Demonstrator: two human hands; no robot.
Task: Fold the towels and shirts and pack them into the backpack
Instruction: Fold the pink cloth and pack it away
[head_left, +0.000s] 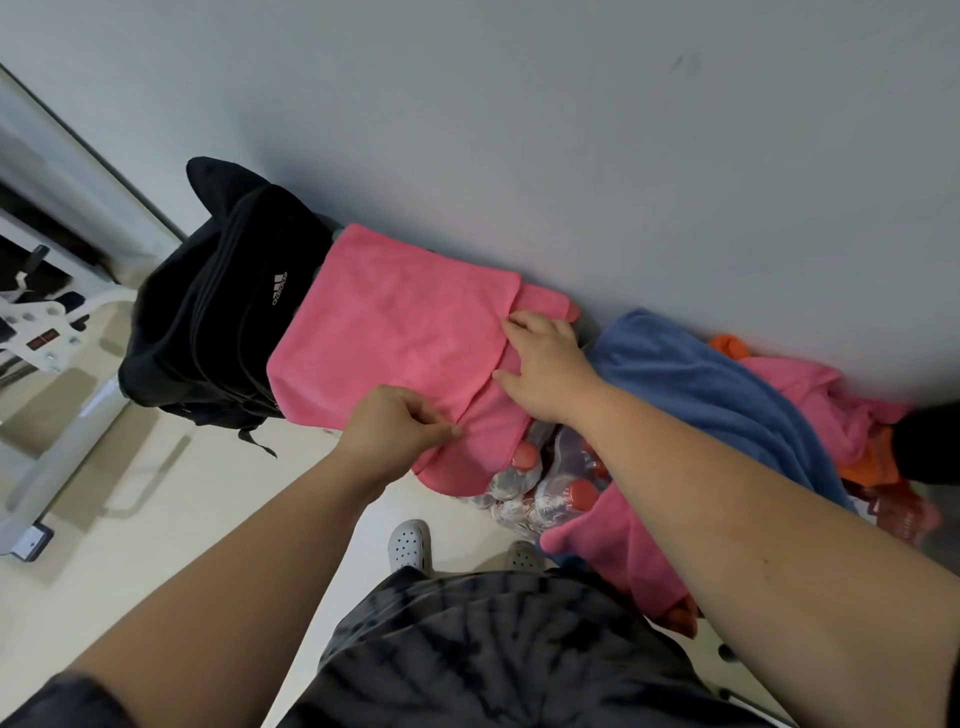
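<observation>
Pinching pink towel (395, 322) edge, L hand (395, 421) aligned fold w/ lower layer; R hand (545, 364), fingers spread flat, pinned cloth beside backpack (218, 312).

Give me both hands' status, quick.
Left hand: closed, pinching the edge of the pink towel.
Right hand: open, palm flat on the same towel, gripping nothing.

- I see a pink towel (395, 332) spread flat, one flap folded over so a narrower layer shows at its right edge.
- To its left a black backpack (218, 317) stands against the far wall, touching the towel.
- To the right lies a rumpled blue towel (722, 395), with crumpled pink cloth (826, 405) and orange cloth (867, 467) beyond it.
</observation>
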